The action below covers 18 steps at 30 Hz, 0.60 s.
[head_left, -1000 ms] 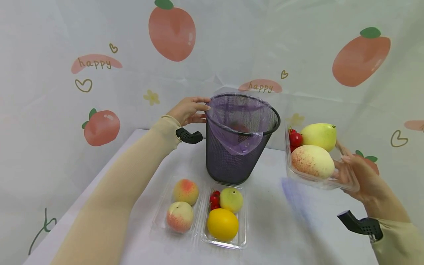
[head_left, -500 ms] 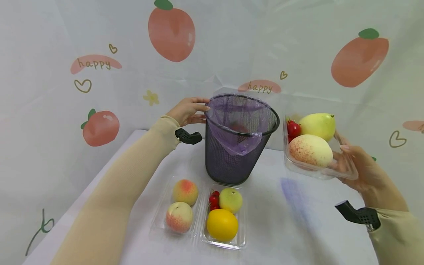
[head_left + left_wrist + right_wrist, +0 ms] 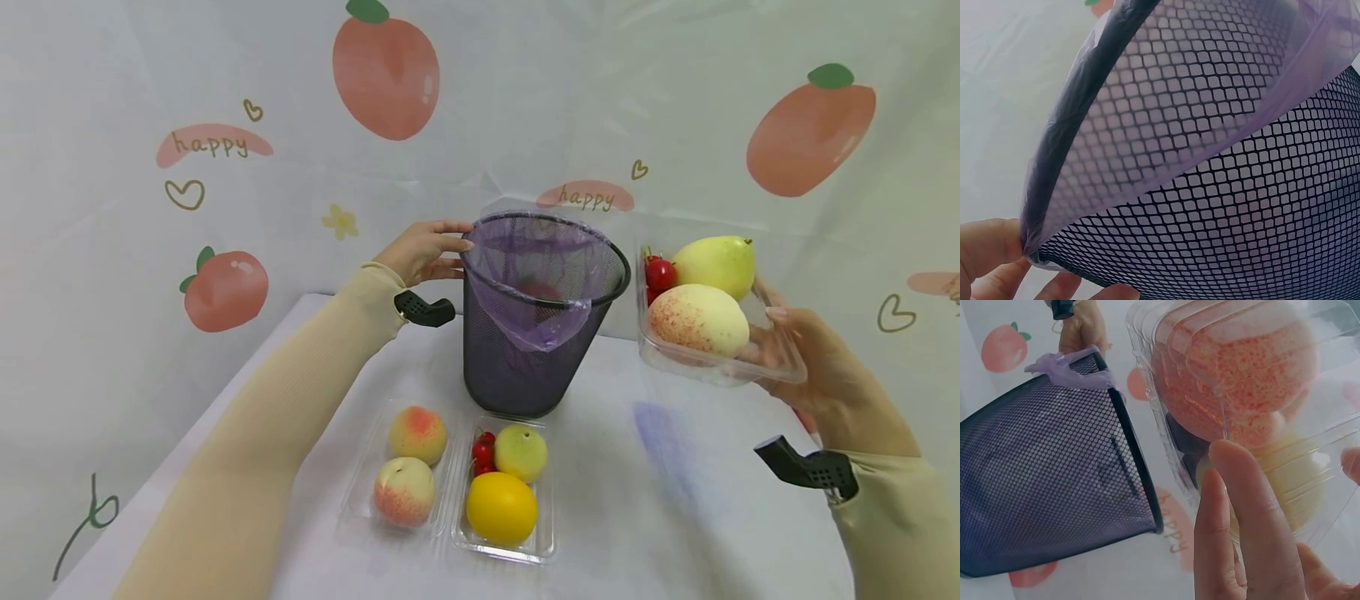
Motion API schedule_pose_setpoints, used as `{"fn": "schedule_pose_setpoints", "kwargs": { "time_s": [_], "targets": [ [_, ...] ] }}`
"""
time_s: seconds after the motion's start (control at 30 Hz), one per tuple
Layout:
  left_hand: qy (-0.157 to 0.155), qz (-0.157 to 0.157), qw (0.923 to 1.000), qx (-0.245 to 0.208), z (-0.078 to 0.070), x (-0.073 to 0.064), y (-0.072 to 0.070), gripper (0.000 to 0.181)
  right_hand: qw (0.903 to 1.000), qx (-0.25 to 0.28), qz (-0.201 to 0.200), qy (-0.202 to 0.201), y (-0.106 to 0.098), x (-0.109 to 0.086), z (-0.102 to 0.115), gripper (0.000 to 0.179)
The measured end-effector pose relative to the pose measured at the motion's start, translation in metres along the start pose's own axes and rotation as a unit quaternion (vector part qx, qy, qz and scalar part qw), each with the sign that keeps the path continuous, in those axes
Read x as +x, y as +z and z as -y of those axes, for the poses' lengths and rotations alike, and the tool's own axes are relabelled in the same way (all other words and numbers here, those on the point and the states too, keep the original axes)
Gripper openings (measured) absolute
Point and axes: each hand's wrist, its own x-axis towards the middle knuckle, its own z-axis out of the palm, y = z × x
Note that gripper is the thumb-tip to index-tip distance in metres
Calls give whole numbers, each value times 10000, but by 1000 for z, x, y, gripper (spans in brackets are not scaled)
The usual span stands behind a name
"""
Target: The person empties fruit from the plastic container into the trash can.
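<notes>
At the back of the table a black mesh wastebasket (image 3: 517, 375) leans, lined with a purple plastic bag (image 3: 551, 335). My left hand (image 3: 427, 252) grips its left rim, fingertips curled at the edge. On the right, my right hand (image 3: 821, 358) holds up a clear plastic fruit box (image 3: 686, 364), fingers spread under it and thumb at its side. Inside the box lie a pale peach (image 3: 699, 321), a yellow-green pear (image 3: 716, 267) and red cherries (image 3: 660, 275). The right wrist view shows my fingers (image 3: 1260, 519) against the box's underside.
In front of the wastebasket sit two clear boxes: one (image 3: 352, 500) with two peaches (image 3: 405, 492), another (image 3: 553, 525) with cherries (image 3: 483, 454), a green fruit (image 3: 521, 454) and a yellow fruit (image 3: 502, 508). Something reddish (image 3: 540, 292) shows inside the wastebasket. A printed cloth (image 3: 480, 100) hangs behind.
My right hand has raised the fruit box, moving slightly left. My left hand stays on the wastebasket's rim, and the boxes on the table have not moved.
</notes>
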Motion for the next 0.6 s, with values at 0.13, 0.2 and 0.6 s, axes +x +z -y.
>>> {"fn": "schedule_pose_setpoints", "kwargs": {
  "time_s": [0.13, 0.2, 0.6],
  "targets": [
    [14, 14, 10000, 26, 0, 0, 0, 48, 9992, -288, -280, 58, 4, 0, 4, 71],
    [1, 30, 10000, 32, 0, 0, 0, 48, 9990, -325, -299, 83, 5, 2, 6, 72],
    [-15, 13, 10000, 79, -2, -2, 0, 49, 9997, -38, -242, 76, 5, 12, 13, 68]
  ]
}}
